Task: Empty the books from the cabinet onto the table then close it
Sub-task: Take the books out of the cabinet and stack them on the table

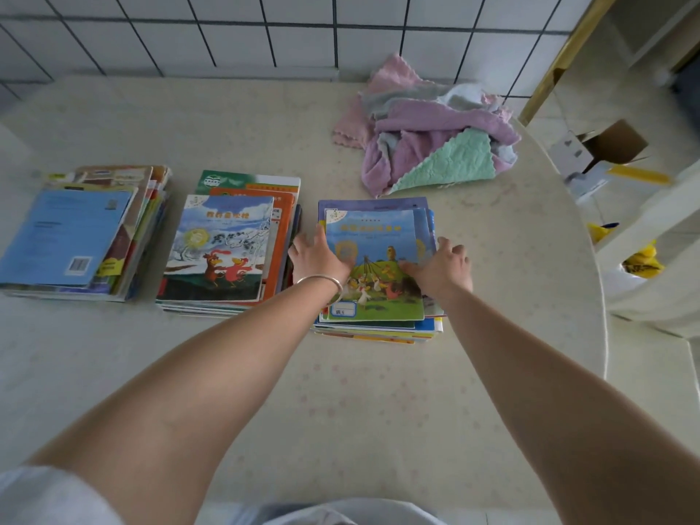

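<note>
Three stacks of children's books lie on the pale table (341, 392). The left stack (75, 233) has a blue back cover on top. A snowy cover with red birds tops the middle stack (223, 244). The right stack (378, 267) shows a green meadow cover. My left hand (318, 257), with a silver bangle on the wrist, rests flat on that stack's left edge. On the stack's right side lies my right hand (439, 265), fingers spread over the top cover. Neither hand grips a book. The cabinet is not in view.
A heap of pink, purple, grey and green cloths (432, 138) lies at the back right of the table. A tiled wall (265, 32) stands behind. Off the table's rounded right edge are a cardboard box (606, 145), a white chair (651, 236) and yellow items.
</note>
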